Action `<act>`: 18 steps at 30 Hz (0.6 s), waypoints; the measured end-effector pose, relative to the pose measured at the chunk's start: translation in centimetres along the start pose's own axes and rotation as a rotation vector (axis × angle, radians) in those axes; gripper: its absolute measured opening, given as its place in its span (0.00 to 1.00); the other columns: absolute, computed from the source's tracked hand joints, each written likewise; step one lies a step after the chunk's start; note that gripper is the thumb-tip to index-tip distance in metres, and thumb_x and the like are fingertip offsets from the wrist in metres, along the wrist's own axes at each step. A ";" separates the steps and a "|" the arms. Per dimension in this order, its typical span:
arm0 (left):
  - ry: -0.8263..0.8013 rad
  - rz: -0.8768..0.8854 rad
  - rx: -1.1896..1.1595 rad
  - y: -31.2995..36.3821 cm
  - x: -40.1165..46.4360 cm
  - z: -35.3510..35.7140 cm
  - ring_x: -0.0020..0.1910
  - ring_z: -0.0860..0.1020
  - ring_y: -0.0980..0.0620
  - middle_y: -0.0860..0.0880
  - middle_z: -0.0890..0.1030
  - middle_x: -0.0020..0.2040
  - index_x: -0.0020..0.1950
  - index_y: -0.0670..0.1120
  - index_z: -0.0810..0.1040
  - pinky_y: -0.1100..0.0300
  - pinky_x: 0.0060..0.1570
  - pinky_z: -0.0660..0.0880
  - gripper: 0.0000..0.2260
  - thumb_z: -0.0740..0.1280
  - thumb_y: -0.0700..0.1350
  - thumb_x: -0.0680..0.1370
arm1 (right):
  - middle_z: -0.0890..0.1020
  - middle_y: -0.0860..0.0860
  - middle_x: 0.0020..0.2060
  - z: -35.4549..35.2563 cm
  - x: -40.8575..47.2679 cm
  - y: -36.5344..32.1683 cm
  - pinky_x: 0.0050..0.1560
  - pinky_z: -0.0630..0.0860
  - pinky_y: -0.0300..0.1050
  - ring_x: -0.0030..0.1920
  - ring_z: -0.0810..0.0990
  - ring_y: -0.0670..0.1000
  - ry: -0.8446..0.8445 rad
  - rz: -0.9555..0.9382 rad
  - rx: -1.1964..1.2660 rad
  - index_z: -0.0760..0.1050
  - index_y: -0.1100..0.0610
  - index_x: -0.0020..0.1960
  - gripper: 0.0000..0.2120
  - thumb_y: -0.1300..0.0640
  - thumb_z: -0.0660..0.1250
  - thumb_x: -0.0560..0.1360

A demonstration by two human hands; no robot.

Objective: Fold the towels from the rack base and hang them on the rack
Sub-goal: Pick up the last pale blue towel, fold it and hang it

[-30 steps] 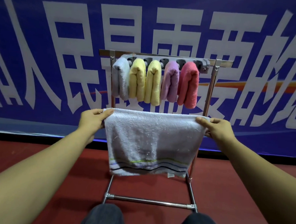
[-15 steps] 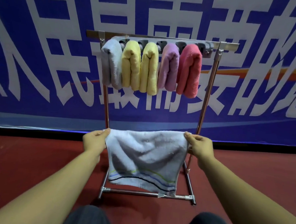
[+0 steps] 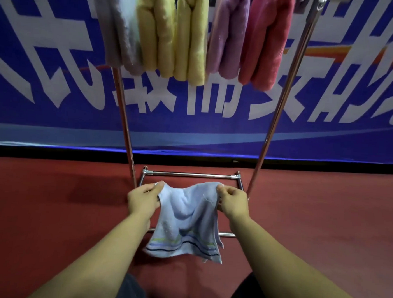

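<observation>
A white towel with coloured stripes near its lower hem hangs slack between my hands, low over the rack base. My left hand pinches its upper left corner. My right hand pinches the upper right corner. The lower hem lies across the front bar of the base. Above, several folded towels hang side by side on the metal rack: a grey one, two yellow ones, a purple one and a red one.
A blue banner with large white characters stands right behind the rack. Red floor spreads to both sides. My knees show at the bottom edge.
Both hands have lowered the white towel from chest height down to the rack base and come closer together, so the towel sags. The view has tilted down and moved nearer.
</observation>
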State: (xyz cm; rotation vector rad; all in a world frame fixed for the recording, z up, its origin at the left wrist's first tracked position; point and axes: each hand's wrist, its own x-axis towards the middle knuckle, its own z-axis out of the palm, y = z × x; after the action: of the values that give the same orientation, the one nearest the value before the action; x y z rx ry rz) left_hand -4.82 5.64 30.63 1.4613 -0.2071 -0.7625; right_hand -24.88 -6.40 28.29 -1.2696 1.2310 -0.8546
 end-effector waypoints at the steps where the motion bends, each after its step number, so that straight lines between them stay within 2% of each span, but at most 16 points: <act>1: -0.019 0.000 0.004 -0.1 0.0 0.4 0.44 0.80 0.45 0.39 0.83 0.45 0.49 0.39 0.84 0.47 0.52 0.81 0.05 0.75 0.40 0.76 | 0.70 0.52 0.30 0.4 0.2 0.2 0.40 0.74 0.52 0.36 0.69 0.50 -0.006 -0.007 -0.017 0.72 0.65 0.35 0.26 0.41 0.65 0.71; 3: -0.055 -0.019 0.011 -0.4 -0.3 1.0 0.47 0.81 0.43 0.38 0.83 0.47 0.51 0.38 0.83 0.48 0.52 0.82 0.04 0.72 0.38 0.78 | 0.72 0.51 0.31 1.0 0.4 0.5 0.39 0.77 0.57 0.36 0.70 0.50 -0.045 -0.027 -0.050 0.73 0.67 0.39 0.30 0.37 0.64 0.69; 5: -0.091 -0.047 0.002 -0.4 -0.8 1.7 0.50 0.82 0.43 0.37 0.83 0.51 0.57 0.34 0.82 0.50 0.53 0.83 0.08 0.69 0.36 0.80 | 0.75 0.51 0.32 1.5 0.3 0.7 0.45 0.81 0.66 0.37 0.72 0.50 -0.082 -0.043 -0.079 0.76 0.66 0.42 0.31 0.36 0.63 0.67; 6: -0.103 -0.048 0.004 -0.4 -1.0 2.0 0.51 0.82 0.42 0.37 0.83 0.51 0.59 0.34 0.81 0.49 0.54 0.82 0.09 0.68 0.36 0.81 | 0.76 0.51 0.32 1.7 0.2 0.6 0.48 0.81 0.67 0.37 0.73 0.50 -0.093 -0.045 -0.083 0.77 0.64 0.43 0.30 0.36 0.63 0.67; 8: -0.128 -0.037 0.005 -0.3 -1.6 2.6 0.51 0.82 0.43 0.37 0.83 0.52 0.57 0.36 0.82 0.48 0.57 0.81 0.07 0.68 0.36 0.81 | 0.81 0.54 0.33 2.1 -0.1 0.1 0.51 0.81 0.66 0.38 0.77 0.51 -0.088 -0.046 -0.085 0.80 0.59 0.43 0.25 0.37 0.64 0.67; 10: -0.157 -0.028 -0.008 0.0 -2.3 3.0 0.51 0.83 0.44 0.39 0.84 0.52 0.53 0.40 0.83 0.51 0.54 0.82 0.04 0.70 0.37 0.80 | 0.86 0.54 0.38 2.4 -0.4 -0.3 0.53 0.82 0.64 0.42 0.83 0.52 -0.061 -0.047 -0.096 0.82 0.56 0.43 0.22 0.37 0.67 0.67; 13: -0.170 -0.028 -0.008 0.1 -2.9 3.5 0.51 0.84 0.44 0.39 0.86 0.52 0.52 0.39 0.84 0.51 0.53 0.83 0.05 0.73 0.38 0.77 | 0.87 0.49 0.38 2.8 -1.3 -1.2 0.52 0.83 0.62 0.41 0.83 0.50 -0.060 -0.074 -0.150 0.82 0.54 0.45 0.21 0.37 0.67 0.69; 18: -0.186 -0.035 0.007 0.3 -3.7 4.3 0.53 0.85 0.42 0.38 0.86 0.51 0.54 0.36 0.83 0.47 0.57 0.82 0.10 0.76 0.39 0.76 | 0.88 0.48 0.38 3.3 -3.0 -2.8 0.53 0.83 0.60 0.41 0.84 0.48 -0.093 -0.112 -0.144 0.85 0.55 0.44 0.12 0.47 0.71 0.75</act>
State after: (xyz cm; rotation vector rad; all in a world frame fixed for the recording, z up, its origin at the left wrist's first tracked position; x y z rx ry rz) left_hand -9.95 4.28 32.68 1.4037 -0.3262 -0.9280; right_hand -21.86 -3.27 31.14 -1.4895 1.1725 -0.7890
